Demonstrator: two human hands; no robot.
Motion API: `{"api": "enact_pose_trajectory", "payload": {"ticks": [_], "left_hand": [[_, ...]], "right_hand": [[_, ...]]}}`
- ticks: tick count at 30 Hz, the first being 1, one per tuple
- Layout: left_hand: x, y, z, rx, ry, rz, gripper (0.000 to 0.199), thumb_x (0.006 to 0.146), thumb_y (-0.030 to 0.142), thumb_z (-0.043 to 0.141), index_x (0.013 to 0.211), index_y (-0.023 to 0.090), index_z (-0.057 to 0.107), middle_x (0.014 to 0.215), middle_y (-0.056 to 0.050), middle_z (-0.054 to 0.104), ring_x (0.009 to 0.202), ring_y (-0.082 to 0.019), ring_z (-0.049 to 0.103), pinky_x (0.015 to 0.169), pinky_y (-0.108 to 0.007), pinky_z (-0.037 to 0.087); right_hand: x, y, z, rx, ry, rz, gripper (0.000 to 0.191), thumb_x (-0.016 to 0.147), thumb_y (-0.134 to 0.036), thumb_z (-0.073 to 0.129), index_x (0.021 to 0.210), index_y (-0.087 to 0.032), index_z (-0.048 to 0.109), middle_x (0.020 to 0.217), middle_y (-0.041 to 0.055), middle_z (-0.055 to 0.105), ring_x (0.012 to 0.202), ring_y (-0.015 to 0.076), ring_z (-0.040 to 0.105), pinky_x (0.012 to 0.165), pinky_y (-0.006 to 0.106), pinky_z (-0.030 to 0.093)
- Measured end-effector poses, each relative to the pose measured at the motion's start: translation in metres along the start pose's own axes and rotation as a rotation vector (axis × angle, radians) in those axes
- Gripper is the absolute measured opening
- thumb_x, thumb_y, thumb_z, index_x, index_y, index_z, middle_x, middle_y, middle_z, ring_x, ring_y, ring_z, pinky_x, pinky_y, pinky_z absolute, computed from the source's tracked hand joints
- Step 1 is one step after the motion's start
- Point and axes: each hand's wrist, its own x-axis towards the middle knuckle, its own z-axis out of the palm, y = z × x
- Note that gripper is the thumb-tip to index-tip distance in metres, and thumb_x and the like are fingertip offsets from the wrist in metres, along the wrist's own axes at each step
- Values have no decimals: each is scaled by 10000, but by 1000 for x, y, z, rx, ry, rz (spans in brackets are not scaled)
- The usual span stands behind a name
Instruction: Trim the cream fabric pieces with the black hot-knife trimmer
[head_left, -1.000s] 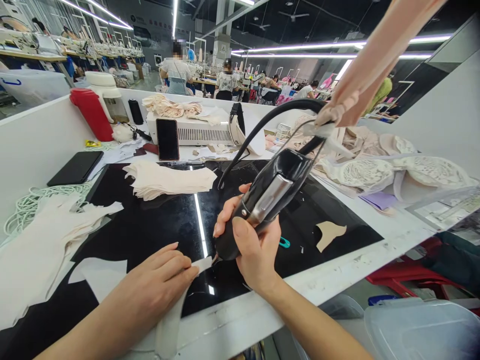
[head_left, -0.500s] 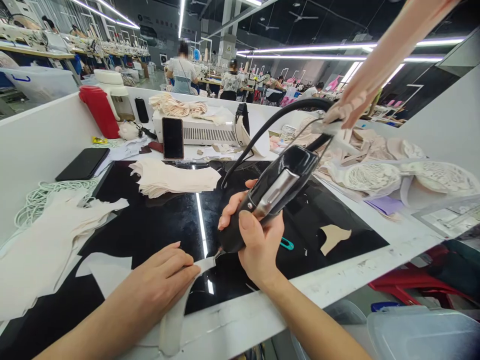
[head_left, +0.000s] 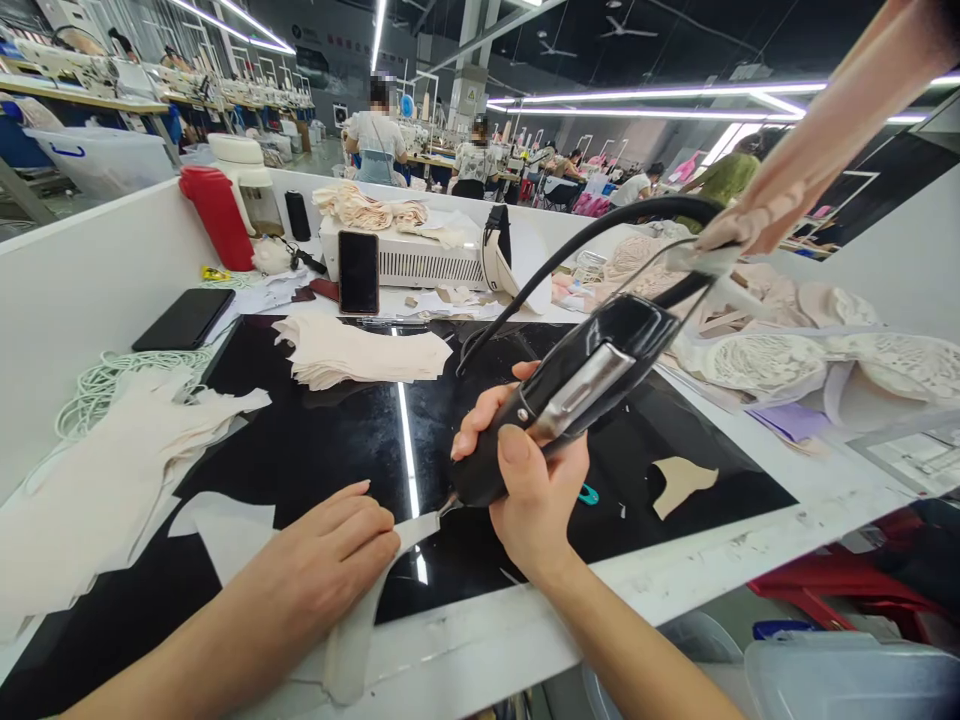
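My right hand [head_left: 536,505] is wrapped round a black corded hand tool [head_left: 611,350] with a silver lever on its side. The tool slants down to the left, and its thin metal tip [head_left: 448,506] meets the end of a narrow off-white fabric strip [head_left: 418,530]. Palm down, my left hand [head_left: 337,550] lies over this strip with fingers extended, pressing it on the glossy black work surface [head_left: 352,430]. The strip's curved tail [head_left: 351,640] hangs toward the front edge. My left thumb is hidden. Beside that hand lies a white cut piece [head_left: 225,530].
Stacked cream fabric pieces [head_left: 367,352] lie behind, with a larger pile [head_left: 97,480] at left. A black cable [head_left: 570,245] arches to the tool. At right are a beige scrap [head_left: 684,484], a teal clip-like item [head_left: 589,495] and lace cups [head_left: 765,362]. A phone [head_left: 358,272] stands behind.
The whole view has shifted slightly, so the scene sits a little farther right. The tool's tip stays at the strip's end, and both hands keep nearly the same pose.
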Motion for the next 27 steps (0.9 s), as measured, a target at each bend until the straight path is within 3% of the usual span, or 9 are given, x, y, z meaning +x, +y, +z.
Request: {"api": "enact_pose_trajectory", "payload": {"ticks": [5,13,27], "left_hand": [[1,2,1,-29,7,-30,365,1013,-33,447,1267,169,613,1037,-16,613,990,-155,646,1278,-461,350],[5,4,2,-28,71,-14,315,1034,-6,439,1188,162,657,1003,-18,649,941,-155,659,1246,-452,399],[7,5,4,18,112,7,297,1058,31,439,1186,166,671,981,-14,673,948,-156,665,1264,-405,373]], "right_hand": [[-1,-2,-1,-7,-2,7,381,928,-400,775,1220,-288,557,821,-52,663,618,115,620,595,279,525],[2,-6,2,-51,55,43,414,886,-439,795,1190,-286,559,816,-52,653,601,125,620,595,300,535],[-3,2,20,48,-10,66,389,893,-441,795,1178,-297,573,837,-55,651,601,114,620,572,277,542]]}}
